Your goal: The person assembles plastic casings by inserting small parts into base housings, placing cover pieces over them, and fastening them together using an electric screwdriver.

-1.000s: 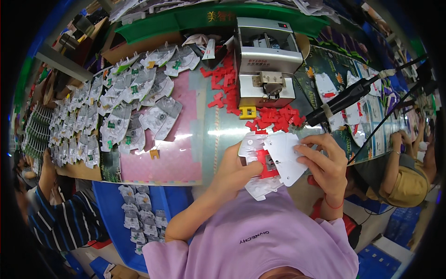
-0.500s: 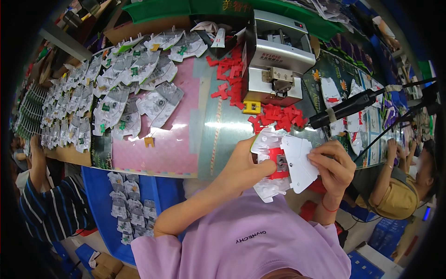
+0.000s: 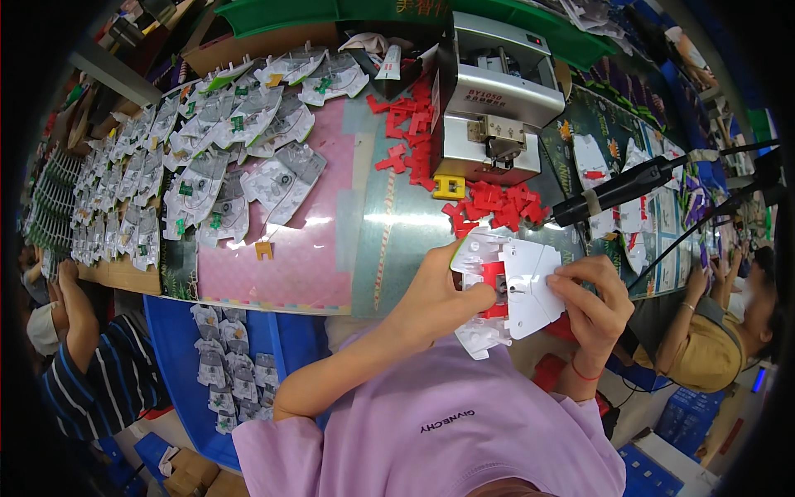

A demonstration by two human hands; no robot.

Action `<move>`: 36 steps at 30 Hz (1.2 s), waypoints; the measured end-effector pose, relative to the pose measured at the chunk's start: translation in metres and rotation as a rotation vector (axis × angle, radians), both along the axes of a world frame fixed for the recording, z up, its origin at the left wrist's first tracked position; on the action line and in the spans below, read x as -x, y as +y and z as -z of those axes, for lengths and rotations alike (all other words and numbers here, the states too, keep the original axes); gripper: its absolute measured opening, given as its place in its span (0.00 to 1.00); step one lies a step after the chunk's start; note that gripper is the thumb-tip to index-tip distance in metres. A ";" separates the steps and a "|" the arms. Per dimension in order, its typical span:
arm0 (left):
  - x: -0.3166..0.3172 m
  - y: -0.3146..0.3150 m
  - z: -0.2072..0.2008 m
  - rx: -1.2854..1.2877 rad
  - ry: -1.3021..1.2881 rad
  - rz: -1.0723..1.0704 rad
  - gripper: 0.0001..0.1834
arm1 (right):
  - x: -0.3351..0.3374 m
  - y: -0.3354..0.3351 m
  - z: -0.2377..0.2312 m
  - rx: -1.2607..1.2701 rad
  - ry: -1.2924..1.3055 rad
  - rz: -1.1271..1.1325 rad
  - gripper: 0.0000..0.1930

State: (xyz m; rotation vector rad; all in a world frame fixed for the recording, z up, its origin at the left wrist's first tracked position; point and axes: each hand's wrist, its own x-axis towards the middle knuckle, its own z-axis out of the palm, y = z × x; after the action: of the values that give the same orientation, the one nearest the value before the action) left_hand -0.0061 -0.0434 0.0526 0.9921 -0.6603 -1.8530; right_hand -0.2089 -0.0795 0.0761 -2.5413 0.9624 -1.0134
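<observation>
My left hand (image 3: pixel 443 298) grips a white plastic housing (image 3: pixel 479 335) in front of my chest, the thumb pressing near a red plastic piece (image 3: pixel 494 308) set in its middle. The housing's far left edge is green. Between thumb and fingers of my right hand (image 3: pixel 595 302) is the right edge of a flat white plastic panel (image 3: pixel 532 288). That panel overlaps the housing's right side and hides part of the red piece. Whether the two parts are joined I cannot tell.
A silver benchtop machine (image 3: pixel 489 149) stands beyond my hands, with red pieces (image 3: pixel 501 207) and a yellow block (image 3: pixel 449 187) before it. A black tool (image 3: pixel 613 192) hangs at the right. Many assembled housings (image 3: pixel 286 182) cover the left bench; more lie in a blue bin (image 3: pixel 182 356). Co-workers sit both sides.
The white panel has moved left over the housing and now covers more of the red piece. My right hand has followed slightly; the left still holds the housing.
</observation>
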 end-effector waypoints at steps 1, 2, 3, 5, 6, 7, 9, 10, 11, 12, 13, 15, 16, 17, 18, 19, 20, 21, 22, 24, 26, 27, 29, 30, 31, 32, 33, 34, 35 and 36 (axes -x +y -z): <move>0.001 0.000 -0.001 -0.002 -0.008 0.005 0.18 | 0.001 0.001 -0.003 0.006 0.025 -0.004 0.16; 0.001 0.001 -0.002 -0.001 -0.011 0.007 0.18 | 0.002 0.002 -0.004 0.007 0.022 -0.002 0.16; 0.002 0.001 -0.002 0.004 -0.010 0.011 0.18 | 0.003 0.002 -0.006 0.002 0.028 -0.016 0.17; 0.001 0.000 -0.002 0.007 -0.007 0.016 0.18 | 0.003 0.002 -0.008 -0.004 0.035 -0.028 0.18; 0.001 0.000 -0.002 0.003 -0.019 0.026 0.19 | 0.002 0.003 -0.010 -0.027 0.044 -0.025 0.17; 0.000 0.000 -0.002 -0.002 -0.032 0.036 0.19 | 0.002 0.003 -0.010 -0.051 0.053 -0.021 0.16; -0.001 0.001 0.000 -0.008 -0.007 0.027 0.19 | 0.006 -0.001 -0.010 -0.120 0.093 -0.044 0.16; -0.001 0.002 0.000 -0.016 0.019 0.019 0.19 | 0.007 -0.002 -0.011 -0.190 0.133 -0.067 0.16; 0.000 0.003 -0.001 -0.012 0.016 0.026 0.19 | 0.006 -0.005 -0.011 -0.186 0.129 -0.060 0.16; 0.000 0.004 -0.001 -0.024 0.024 -0.006 0.19 | 0.003 -0.008 -0.011 -0.258 0.135 -0.078 0.17; 0.001 0.005 0.000 -0.035 0.031 -0.041 0.19 | 0.001 -0.012 -0.010 -0.330 0.141 -0.098 0.19; 0.000 0.007 0.001 0.005 -0.026 -0.019 0.19 | 0.004 -0.017 -0.010 -0.372 0.229 -0.175 0.27; -0.001 0.008 0.002 0.040 -0.079 0.000 0.18 | 0.000 -0.016 -0.013 -0.407 0.242 -0.232 0.31; -0.001 0.009 0.003 0.044 -0.084 0.006 0.18 | -0.002 -0.015 -0.015 -0.441 0.255 -0.289 0.35; -0.001 0.010 0.003 0.089 -0.082 -0.015 0.19 | -0.003 -0.015 -0.014 -0.450 0.305 -0.315 0.40; 0.000 0.011 0.003 0.134 -0.080 -0.039 0.20 | -0.005 -0.014 -0.013 -0.446 0.299 -0.312 0.40; -0.001 0.011 0.001 0.138 -0.086 -0.036 0.20 | -0.009 -0.011 -0.012 -0.426 0.278 -0.282 0.40; -0.001 0.012 -0.002 0.147 -0.131 -0.046 0.22 | -0.013 -0.008 -0.010 -0.406 0.257 -0.253 0.39; -0.002 0.011 -0.003 0.157 -0.176 -0.055 0.24 | -0.016 -0.005 -0.008 -0.402 0.251 -0.248 0.39; -0.002 0.011 -0.002 0.210 -0.203 -0.064 0.25 | -0.021 -0.002 -0.002 -0.466 0.106 -0.215 0.39; -0.002 0.010 -0.001 0.262 -0.226 -0.068 0.26 | -0.020 -0.003 0.001 -0.465 0.055 -0.228 0.39; -0.002 0.010 -0.001 0.274 -0.247 -0.070 0.27 | -0.020 -0.005 0.003 -0.466 0.010 -0.247 0.39; 0.000 0.010 0.001 0.293 -0.269 -0.063 0.27 | -0.019 -0.010 0.006 -0.499 -0.015 -0.257 0.38; 0.000 0.010 0.001 0.321 -0.291 -0.080 0.27 | -0.019 -0.011 0.006 -0.537 -0.036 -0.273 0.38; 0.000 0.009 0.002 0.349 -0.314 -0.100 0.28 | -0.020 -0.012 0.007 -0.531 -0.040 -0.270 0.38; 0.000 0.008 0.003 0.355 -0.316 -0.095 0.28 | -0.022 -0.012 0.008 -0.511 -0.039 -0.265 0.38; 0.000 0.008 0.004 0.347 -0.325 -0.105 0.28 | -0.023 -0.012 0.008 -0.490 -0.037 -0.260 0.38; 0.000 0.009 0.005 0.339 -0.334 -0.115 0.28 | -0.024 -0.011 0.008 -0.484 -0.041 -0.256 0.38; -0.001 0.009 0.005 0.347 -0.335 -0.110 0.28 | -0.024 -0.010 0.008 -0.497 -0.043 -0.251 0.37; -0.001 0.008 0.005 0.297 -0.294 -0.114 0.28 | -0.025 -0.010 0.008 -0.509 -0.046 -0.246 0.37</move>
State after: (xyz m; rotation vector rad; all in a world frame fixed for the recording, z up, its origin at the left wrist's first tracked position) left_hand -0.0052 -0.0352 0.0472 1.0869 -1.0013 -1.4702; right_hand -0.1839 -0.0892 0.0685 -2.1338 0.7524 -0.6508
